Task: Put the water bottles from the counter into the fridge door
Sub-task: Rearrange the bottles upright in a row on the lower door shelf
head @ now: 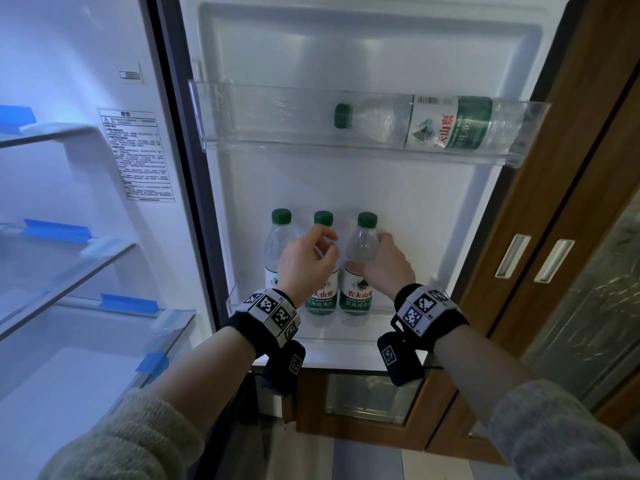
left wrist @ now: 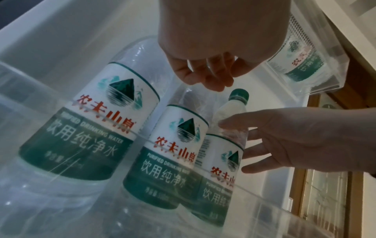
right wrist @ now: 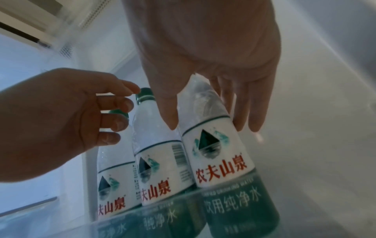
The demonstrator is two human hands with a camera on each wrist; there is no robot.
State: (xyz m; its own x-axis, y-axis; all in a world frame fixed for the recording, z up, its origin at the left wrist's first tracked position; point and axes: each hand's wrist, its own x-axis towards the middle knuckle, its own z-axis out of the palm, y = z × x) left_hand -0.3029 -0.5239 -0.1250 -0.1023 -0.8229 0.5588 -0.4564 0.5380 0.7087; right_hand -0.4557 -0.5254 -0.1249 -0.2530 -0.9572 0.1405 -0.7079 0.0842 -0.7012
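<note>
Grasping the rightmost bottle (head: 360, 268) is the right hand (head: 389, 268); the left hand (head: 306, 263) hangs released.

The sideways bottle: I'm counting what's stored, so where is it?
In the head view, the clear green-capped plastic bottle lies on its side in the clear upper door bin, right end, cap pointing left.

Each water bottle (left wrist: 89, 122) wears a white-and-green label reading 农夫山泉 in red, then "PURIFIED DRINKING WATER" and 饮用纯净水 in pale letters — while the warning sticker (head: 136, 155) on the fridge's inner wall is headed 警告, its small print unreadable.
</note>
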